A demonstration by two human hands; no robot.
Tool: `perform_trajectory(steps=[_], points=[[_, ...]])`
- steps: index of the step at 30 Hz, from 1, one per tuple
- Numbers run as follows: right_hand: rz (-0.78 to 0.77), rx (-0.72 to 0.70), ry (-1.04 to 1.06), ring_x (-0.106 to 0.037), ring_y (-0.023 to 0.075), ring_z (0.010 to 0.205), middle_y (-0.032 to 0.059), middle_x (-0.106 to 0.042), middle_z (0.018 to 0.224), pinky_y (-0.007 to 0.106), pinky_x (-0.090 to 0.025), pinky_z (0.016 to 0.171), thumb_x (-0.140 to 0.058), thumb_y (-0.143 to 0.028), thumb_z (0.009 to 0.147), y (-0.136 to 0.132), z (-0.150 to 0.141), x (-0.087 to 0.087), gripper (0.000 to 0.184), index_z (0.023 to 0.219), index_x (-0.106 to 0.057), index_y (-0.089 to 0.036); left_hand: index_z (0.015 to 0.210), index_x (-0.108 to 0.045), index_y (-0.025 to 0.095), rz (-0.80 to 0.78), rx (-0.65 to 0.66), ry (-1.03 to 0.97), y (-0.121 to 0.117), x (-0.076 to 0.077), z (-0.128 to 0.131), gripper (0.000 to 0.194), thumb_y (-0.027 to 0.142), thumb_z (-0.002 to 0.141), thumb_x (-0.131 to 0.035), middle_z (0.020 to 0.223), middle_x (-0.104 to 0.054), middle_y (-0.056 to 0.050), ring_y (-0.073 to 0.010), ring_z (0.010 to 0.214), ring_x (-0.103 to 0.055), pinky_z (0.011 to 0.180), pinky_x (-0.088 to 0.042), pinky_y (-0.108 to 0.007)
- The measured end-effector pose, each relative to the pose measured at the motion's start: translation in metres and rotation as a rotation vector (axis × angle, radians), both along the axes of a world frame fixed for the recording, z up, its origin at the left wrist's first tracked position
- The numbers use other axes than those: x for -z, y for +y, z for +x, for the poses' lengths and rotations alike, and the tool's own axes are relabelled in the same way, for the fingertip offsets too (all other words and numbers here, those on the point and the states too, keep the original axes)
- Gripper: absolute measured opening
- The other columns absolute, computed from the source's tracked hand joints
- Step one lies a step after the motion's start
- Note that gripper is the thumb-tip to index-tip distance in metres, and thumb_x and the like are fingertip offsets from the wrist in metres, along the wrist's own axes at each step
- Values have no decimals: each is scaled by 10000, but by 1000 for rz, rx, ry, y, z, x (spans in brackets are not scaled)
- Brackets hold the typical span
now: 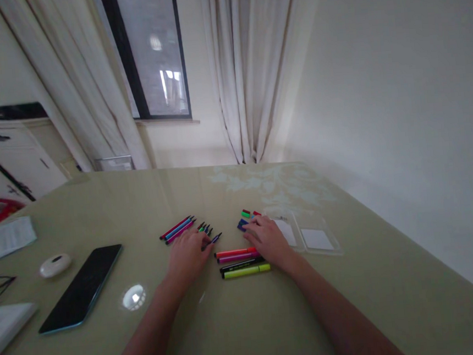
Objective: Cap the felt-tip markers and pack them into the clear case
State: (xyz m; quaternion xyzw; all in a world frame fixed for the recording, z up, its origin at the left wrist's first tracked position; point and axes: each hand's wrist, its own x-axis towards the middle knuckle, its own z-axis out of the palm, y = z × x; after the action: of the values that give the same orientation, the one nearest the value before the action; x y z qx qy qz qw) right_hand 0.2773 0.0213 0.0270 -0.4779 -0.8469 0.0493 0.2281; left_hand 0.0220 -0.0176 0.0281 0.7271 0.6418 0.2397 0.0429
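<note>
On the tabletop (228,327), around two bare hands, we list the following.

Left hand (187,254): fingers drawn narrow, thumb and forefinger about one dark pen (216,238), uncapped, its tip pointing away and to the right. Just beyond these fingers, we record several more uncapped pens with dark tips, green among them, partly hidden by the hand. Just past them to the left: three uncapped pens, one red (175,227), one blue (178,229), one magenta (180,231), side by side and slanted.

Right hand (272,242): fingers slightly bent, lowered over the dark blue caps (242,224); we cannot tell whether they grip any. Just beyond the fingertips: a green cap (245,214) and red caps, loose.

Between the two hands, on the near side of the fingers, we count four pens lying crosswise: orange (232,252), purple-pink (237,258), black (241,265) and yellow-green (248,271). The right hand covers the far ends of the upper ones.

Right of the right fingers: a clear plastic case (333,239), open flat, with white inserts (316,239).

Well left of the left fingers: a black phone (83,287) and a white oval case (55,266).
</note>
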Motion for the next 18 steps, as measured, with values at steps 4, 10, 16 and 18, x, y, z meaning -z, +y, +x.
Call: perform_trajectory(steps=[4,10,16,18], points=[[26,60,-38,-607,264,1058,88,-696,1058,386,-472,932,-687,-282,940,2,-4,3,98,971,-758,-222,854,-704,228,50,50,-98,0,-5,5,89,298,874,-652,939,-729,-68,-274,935,-659,831,-486,-384],[-35,77,152,-663,265,970,89,-743,970,387,-489,867,-718,-249,902,1,-5,-1,54,902,-746,-203,992,-668,243,92,181,-249,1,-8,12,174,376,978,-556,960,-748,-43,-236,896,-683,807,-489,-351],[-170,-70,711,-697,205,799,31,-793,923,310,-489,714,-767,-341,868,-9,1,-21,136,958,-773,-240,999,-699,248,219,223,-266,-2,-15,14,143,357,961,-615,977,-750,-45,-240,935,-674,858,-474,-367],[-149,-82,749,-698,216,837,34,-801,957,323,-488,742,-787,-348,853,-12,1,-26,160,987,-792,-260,999,-703,249,239,237,-275,-3,-17,14,136,349,963,-617,971,-750,-47,-239,939,-673,863,-471,-365]])
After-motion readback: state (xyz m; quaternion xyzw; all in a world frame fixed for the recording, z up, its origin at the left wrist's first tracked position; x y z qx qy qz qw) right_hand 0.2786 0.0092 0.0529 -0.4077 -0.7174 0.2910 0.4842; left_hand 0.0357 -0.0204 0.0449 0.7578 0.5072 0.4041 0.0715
